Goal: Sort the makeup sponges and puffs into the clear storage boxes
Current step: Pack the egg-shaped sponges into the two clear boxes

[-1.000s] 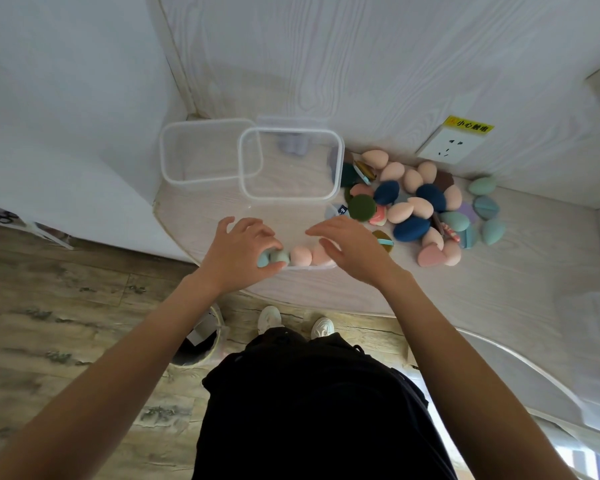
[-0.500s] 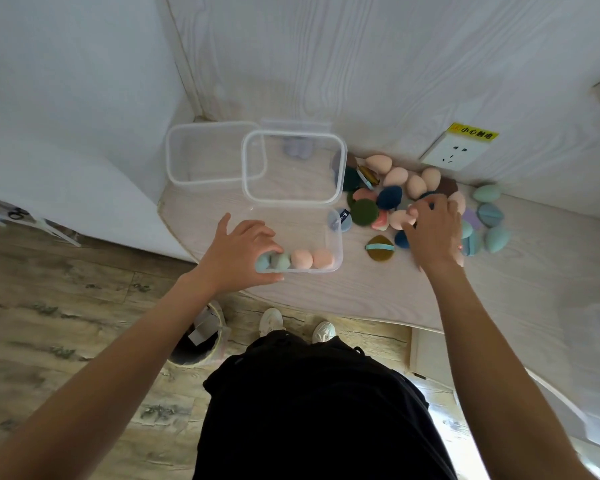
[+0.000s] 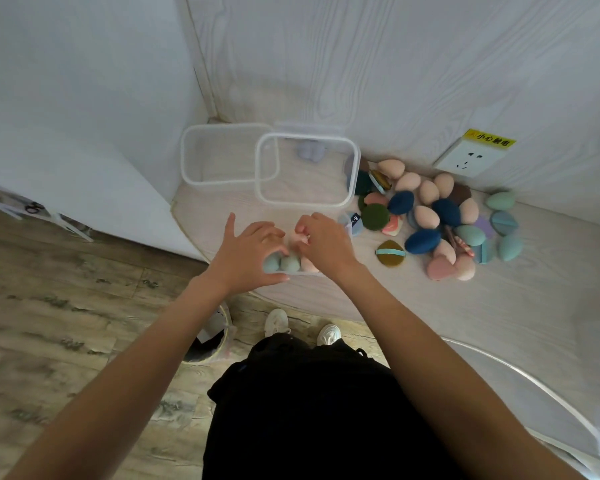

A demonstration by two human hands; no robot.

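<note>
now my left hand [image 3: 248,252] curls round the near box [image 3: 347,227], teal sponges [image 3: 281,263] under its fingers. my right hand [image 3: 323,241] pinches a pink sponge [image 3: 298,238] over it. the pile [image 3: 440,220] lies at three o'clock.

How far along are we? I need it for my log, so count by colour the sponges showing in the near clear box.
Teal egg-shaped foam sponges: 2
Pink egg-shaped foam sponges: 2, one of them pinched by the right hand
Total: 4 showing in the near clear plastic box; more may be hidden.
</note>
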